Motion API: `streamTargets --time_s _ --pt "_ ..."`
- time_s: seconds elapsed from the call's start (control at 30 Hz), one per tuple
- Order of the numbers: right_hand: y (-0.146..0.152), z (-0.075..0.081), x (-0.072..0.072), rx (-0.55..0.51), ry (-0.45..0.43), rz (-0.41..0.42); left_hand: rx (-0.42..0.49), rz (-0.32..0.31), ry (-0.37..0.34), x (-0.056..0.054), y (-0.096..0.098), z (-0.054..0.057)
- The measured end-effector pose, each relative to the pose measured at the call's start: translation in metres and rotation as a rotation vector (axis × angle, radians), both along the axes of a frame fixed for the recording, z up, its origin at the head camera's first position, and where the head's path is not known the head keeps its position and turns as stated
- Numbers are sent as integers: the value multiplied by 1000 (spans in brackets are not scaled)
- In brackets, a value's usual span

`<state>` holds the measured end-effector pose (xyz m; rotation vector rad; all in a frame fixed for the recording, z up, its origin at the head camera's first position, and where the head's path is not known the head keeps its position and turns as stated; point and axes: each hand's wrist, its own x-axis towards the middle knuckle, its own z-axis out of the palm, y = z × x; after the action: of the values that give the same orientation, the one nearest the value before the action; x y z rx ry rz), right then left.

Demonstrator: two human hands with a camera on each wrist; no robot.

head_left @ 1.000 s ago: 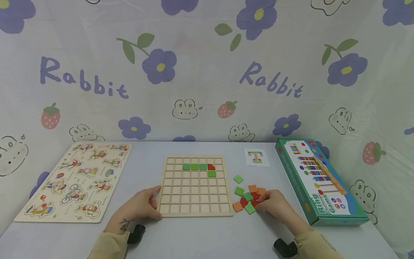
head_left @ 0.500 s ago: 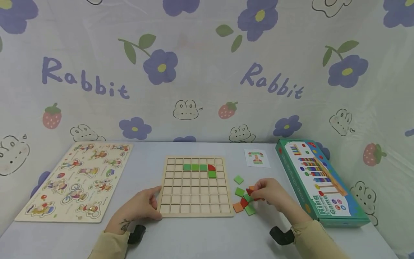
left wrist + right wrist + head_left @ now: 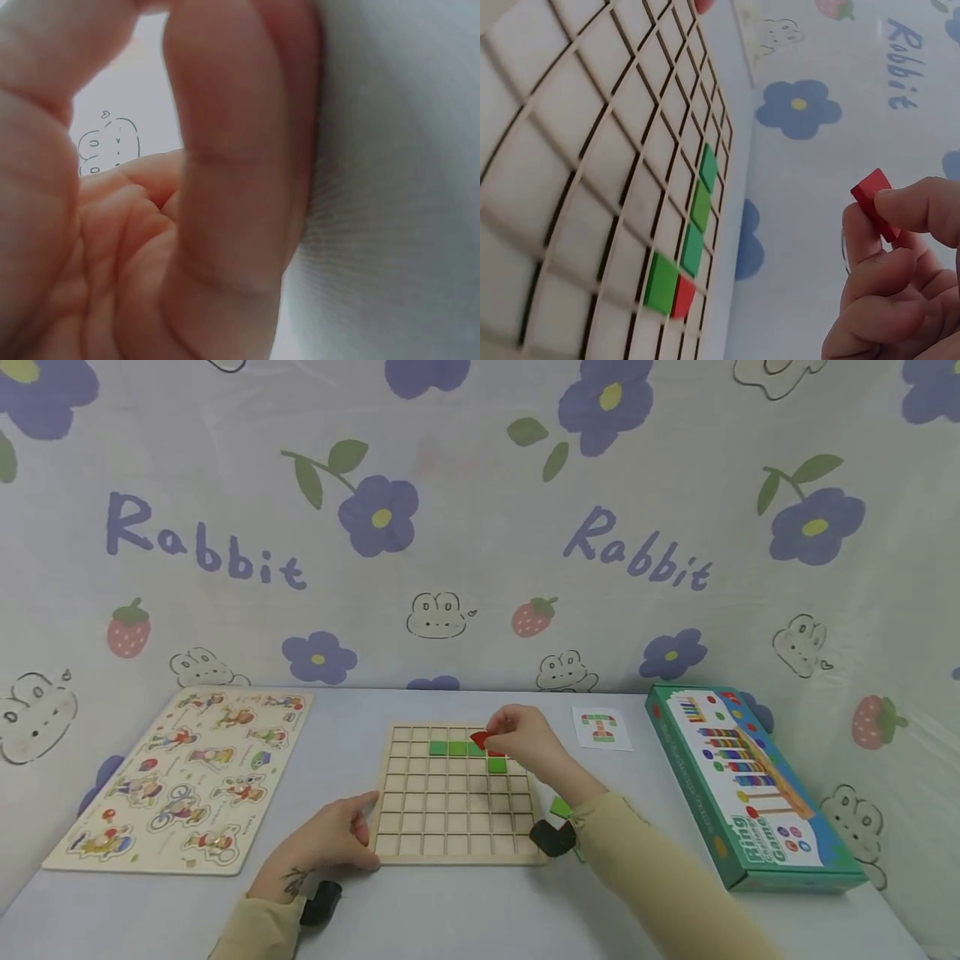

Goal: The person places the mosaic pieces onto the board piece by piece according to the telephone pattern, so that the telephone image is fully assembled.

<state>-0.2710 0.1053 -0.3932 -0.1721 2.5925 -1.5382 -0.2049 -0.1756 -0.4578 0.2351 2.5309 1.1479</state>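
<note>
My right hand (image 3: pixel 521 739) pinches a small red tile (image 3: pixel 478 740) between thumb and fingertips, over the top rows of the wooden grid board (image 3: pixel 437 802). In the right wrist view the tile (image 3: pixel 873 196) stands tilted, its flat face and edge showing. Three green tiles (image 3: pixel 457 748) lie in a row on the board, with a red tile (image 3: pixel 682 296) at the row's right end, partly behind the hand in the head view. Another green tile (image 3: pixel 497 766) sits just below that end. My left hand (image 3: pixel 330 835) holds the board's lower left edge with curled fingers and thumb.
Loose tiles (image 3: pixel 561 807) right of the board are mostly hidden by the right sleeve. A pattern card (image 3: pixel 602 728) lies behind them. A green toy box (image 3: pixel 757 793) stands at the right, a wooden picture puzzle (image 3: pixel 180 777) at the left.
My right hand has picked a red tile from the loose pile and carried it up and left over the board's top rows. The left hand stays at the board's edge.
</note>
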Motion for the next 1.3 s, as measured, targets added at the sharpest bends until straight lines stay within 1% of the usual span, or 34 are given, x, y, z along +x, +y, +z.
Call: streamTargets --time_s 0.07,0.23,0.4,0.5,0.67,0.87,1.1,1.3 --pt "-15 -2 -8 1 15 28 -2 5 -3 -1 0 0" --pt "-47 -7 -23 58 68 83 0 3 -6 -1 -1 0" --pt "-63 -14 -31 152 94 113 2 -3 -16 -2 -1 -1" --pt "-70 -18 -35 241 119 126 5 -2 -21 -2 -1 -1" --pt "-81 -25 -39 390 140 148 6 -13 -5 -2 -2 -1" --pt "-90 -34 -41 466 137 169 17 -20 8 -2 -3 -2" --pt "-94 -44 -44 538 143 142 22 -12 3 -1 -3 -1" --pt "-98 -45 -43 575 153 138 8 -4 5 0 -2 0"
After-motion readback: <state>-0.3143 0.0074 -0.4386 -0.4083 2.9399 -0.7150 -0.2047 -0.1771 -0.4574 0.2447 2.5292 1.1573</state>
